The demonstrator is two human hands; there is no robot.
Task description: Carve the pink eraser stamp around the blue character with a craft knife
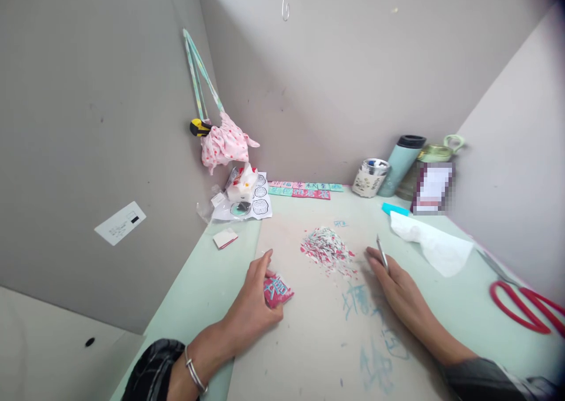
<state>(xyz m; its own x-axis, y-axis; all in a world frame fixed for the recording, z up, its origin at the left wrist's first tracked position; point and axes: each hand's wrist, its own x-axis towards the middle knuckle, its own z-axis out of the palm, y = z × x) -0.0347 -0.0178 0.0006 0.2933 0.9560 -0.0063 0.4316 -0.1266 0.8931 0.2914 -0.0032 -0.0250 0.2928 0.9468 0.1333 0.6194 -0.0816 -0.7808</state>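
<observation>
My left hand (253,304) rests on the desk with its fingers closed on a small red block (277,290) that bears a pale blue carved character. My right hand (395,283) lies palm down to the right and holds a thin metal carving tool (382,252), its tip pointing away from me. Between and beyond both hands lies a pile of red, white and blue shavings (326,248) on the pale work mat (309,342), which is stained with blue marks.
Red-handled scissors (525,307) lie at the right edge, a white tissue (435,245) near them. A row of pink and green blocks (304,190), a pen cup (371,178), a teal tumbler (401,162) and a green jar (435,153) line the back wall. Packets and a pink cloth bag (225,145) fill the left corner.
</observation>
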